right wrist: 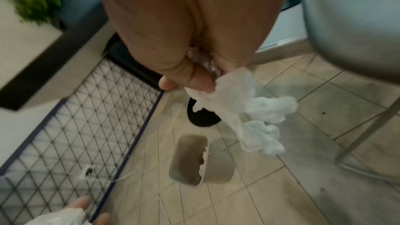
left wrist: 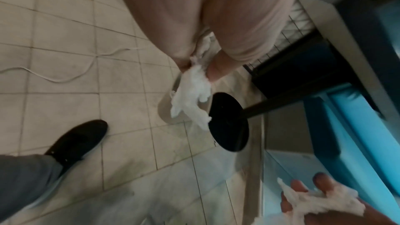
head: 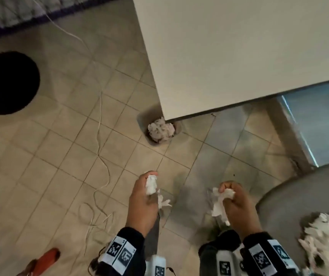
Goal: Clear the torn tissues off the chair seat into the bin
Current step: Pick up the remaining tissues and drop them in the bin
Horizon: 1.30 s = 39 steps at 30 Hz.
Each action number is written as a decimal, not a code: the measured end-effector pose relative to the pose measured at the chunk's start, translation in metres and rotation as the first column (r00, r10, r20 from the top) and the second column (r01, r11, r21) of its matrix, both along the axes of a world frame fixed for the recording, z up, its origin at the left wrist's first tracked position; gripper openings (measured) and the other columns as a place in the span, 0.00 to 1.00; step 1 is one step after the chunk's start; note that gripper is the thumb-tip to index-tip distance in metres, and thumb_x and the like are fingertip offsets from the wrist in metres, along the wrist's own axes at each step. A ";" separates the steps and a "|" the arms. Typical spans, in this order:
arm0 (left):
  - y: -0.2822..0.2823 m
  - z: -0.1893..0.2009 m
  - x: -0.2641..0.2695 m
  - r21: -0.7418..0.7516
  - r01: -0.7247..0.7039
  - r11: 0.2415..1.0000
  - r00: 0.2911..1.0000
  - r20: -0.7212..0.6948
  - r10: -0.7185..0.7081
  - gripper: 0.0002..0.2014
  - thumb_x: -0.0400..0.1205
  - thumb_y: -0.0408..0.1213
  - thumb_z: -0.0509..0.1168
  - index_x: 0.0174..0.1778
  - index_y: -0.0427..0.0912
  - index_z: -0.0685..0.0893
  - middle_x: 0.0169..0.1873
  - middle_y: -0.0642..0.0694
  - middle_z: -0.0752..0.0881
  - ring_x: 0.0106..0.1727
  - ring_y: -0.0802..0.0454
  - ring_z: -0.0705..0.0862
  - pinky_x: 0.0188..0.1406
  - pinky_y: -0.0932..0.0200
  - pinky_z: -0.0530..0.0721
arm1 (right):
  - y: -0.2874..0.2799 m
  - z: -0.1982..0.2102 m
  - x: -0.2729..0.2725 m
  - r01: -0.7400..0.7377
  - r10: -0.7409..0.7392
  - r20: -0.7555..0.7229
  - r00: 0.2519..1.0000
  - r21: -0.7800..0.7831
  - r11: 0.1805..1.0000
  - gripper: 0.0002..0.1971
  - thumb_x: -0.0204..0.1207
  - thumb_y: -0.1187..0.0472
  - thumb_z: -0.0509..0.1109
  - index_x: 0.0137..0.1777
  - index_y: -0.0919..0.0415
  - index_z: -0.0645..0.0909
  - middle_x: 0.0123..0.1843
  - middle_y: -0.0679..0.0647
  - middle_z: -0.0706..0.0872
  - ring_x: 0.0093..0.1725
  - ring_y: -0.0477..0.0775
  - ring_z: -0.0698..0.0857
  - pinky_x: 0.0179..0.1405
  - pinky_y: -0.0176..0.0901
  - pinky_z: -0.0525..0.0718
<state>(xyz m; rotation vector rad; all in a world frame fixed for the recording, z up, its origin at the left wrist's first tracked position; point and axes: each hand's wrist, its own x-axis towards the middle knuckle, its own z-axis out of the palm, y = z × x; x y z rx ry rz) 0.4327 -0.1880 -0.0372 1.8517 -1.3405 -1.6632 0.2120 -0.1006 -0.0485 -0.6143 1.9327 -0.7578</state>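
Now the left grip (head: 142,202) clamps one tissue wad (head: 151,185) and the right grip (head: 237,204) clamps a second wad (head: 218,206), both near the bin (head: 154,144) but short of it. It would be better to reach right over the bin's uncovered side before releasing.
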 end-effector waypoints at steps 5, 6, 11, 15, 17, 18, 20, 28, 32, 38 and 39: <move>-0.063 -0.037 0.079 0.000 -0.080 0.997 0.997 0.022 0.080 0.34 0.82 0.20 0.59 0.65 0.71 0.74 0.68 0.47 0.80 0.67 0.51 0.81 0.69 0.52 0.82 | -0.089 -0.037 0.064 -0.083 0.087 -0.033 0.996 0.103 0.991 0.20 0.72 0.82 0.61 0.38 0.53 0.78 0.48 0.65 0.84 0.38 0.56 0.81 0.32 0.36 0.79; -0.074 -0.046 0.087 -0.003 -0.088 0.996 0.996 0.016 0.088 0.35 0.81 0.19 0.58 0.66 0.71 0.73 0.68 0.47 0.80 0.66 0.52 0.81 0.69 0.53 0.81 | -0.105 -0.047 0.074 -0.113 0.120 -0.054 0.991 0.119 0.986 0.20 0.71 0.81 0.62 0.38 0.52 0.79 0.49 0.65 0.84 0.39 0.56 0.81 0.34 0.40 0.79; -0.120 -0.108 0.097 -0.050 -0.089 0.995 0.996 0.024 0.091 0.30 0.84 0.24 0.57 0.69 0.67 0.70 0.66 0.43 0.80 0.65 0.44 0.82 0.69 0.47 0.81 | -0.178 -0.096 0.103 -0.142 0.156 -0.126 0.980 0.114 0.983 0.20 0.70 0.74 0.63 0.41 0.42 0.80 0.53 0.60 0.85 0.46 0.63 0.86 0.44 0.56 0.85; -0.151 -0.157 0.071 -0.123 -0.011 0.992 0.997 0.068 0.020 0.23 0.83 0.24 0.57 0.70 0.51 0.76 0.62 0.42 0.78 0.59 0.40 0.83 0.59 0.47 0.84 | -0.227 -0.133 0.105 -0.159 0.168 -0.208 0.963 0.058 0.986 0.21 0.71 0.75 0.63 0.39 0.44 0.79 0.58 0.58 0.84 0.50 0.62 0.86 0.41 0.50 0.89; -0.167 -0.181 0.054 -0.135 0.033 0.990 0.995 0.102 -0.019 0.24 0.82 0.24 0.59 0.73 0.45 0.76 0.66 0.38 0.76 0.63 0.37 0.81 0.62 0.48 0.81 | -0.248 -0.155 0.100 -0.169 0.175 -0.223 0.959 0.046 0.985 0.21 0.72 0.77 0.63 0.40 0.46 0.80 0.60 0.59 0.81 0.51 0.60 0.85 0.30 0.38 0.86; -0.175 -0.191 0.045 -0.150 0.051 0.987 0.995 0.098 -0.036 0.25 0.80 0.23 0.60 0.74 0.43 0.75 0.68 0.37 0.75 0.64 0.36 0.80 0.61 0.51 0.79 | -0.257 -0.168 0.097 -0.177 0.181 -0.242 0.953 0.039 0.983 0.21 0.71 0.77 0.63 0.39 0.46 0.80 0.61 0.61 0.81 0.52 0.61 0.85 0.27 0.36 0.86; -0.189 -0.211 0.027 -0.180 0.059 0.982 0.997 0.059 -0.049 0.27 0.79 0.22 0.61 0.76 0.40 0.73 0.71 0.35 0.73 0.66 0.36 0.78 0.60 0.57 0.74 | -0.274 -0.196 0.091 -0.211 0.213 -0.314 0.925 0.041 0.977 0.20 0.70 0.75 0.63 0.38 0.43 0.80 0.60 0.64 0.83 0.53 0.64 0.86 0.32 0.41 0.87; -0.216 -0.299 -0.019 -0.101 0.212 0.972 0.976 0.061 -0.207 0.41 0.76 0.29 0.67 0.86 0.43 0.58 0.79 0.33 0.64 0.76 0.30 0.71 0.72 0.38 0.77 | -0.322 -0.270 0.077 -0.324 0.340 -0.161 0.927 0.116 0.939 0.31 0.73 0.74 0.65 0.70 0.42 0.76 0.67 0.48 0.77 0.63 0.49 0.79 0.50 0.35 0.83; -0.221 -0.316 -0.024 0.023 0.340 0.940 0.936 0.086 -0.341 0.45 0.79 0.34 0.67 0.88 0.51 0.48 0.88 0.38 0.50 0.86 0.34 0.59 0.81 0.43 0.67 | -0.318 -0.284 0.068 -0.370 0.384 -0.020 0.923 0.224 0.902 0.49 0.67 0.75 0.67 0.80 0.29 0.58 0.83 0.53 0.66 0.78 0.59 0.71 0.69 0.66 0.80; -0.209 -0.276 0.006 0.059 0.328 0.943 0.940 0.082 -0.332 0.38 0.81 0.39 0.68 0.86 0.55 0.59 0.86 0.43 0.60 0.82 0.38 0.68 0.79 0.45 0.71 | -0.273 -0.242 0.055 -0.379 0.385 0.001 0.923 0.190 0.906 0.37 0.77 0.67 0.67 0.75 0.26 0.63 0.74 0.43 0.77 0.71 0.48 0.78 0.67 0.61 0.82; -0.202 -0.263 0.019 0.061 0.316 0.947 0.943 0.091 -0.320 0.35 0.82 0.36 0.66 0.85 0.55 0.63 0.85 0.44 0.65 0.79 0.40 0.72 0.77 0.45 0.74 | -0.254 -0.231 0.053 -0.382 0.390 0.017 0.921 0.247 0.891 0.38 0.77 0.69 0.65 0.77 0.27 0.62 0.77 0.43 0.75 0.73 0.49 0.76 0.69 0.60 0.80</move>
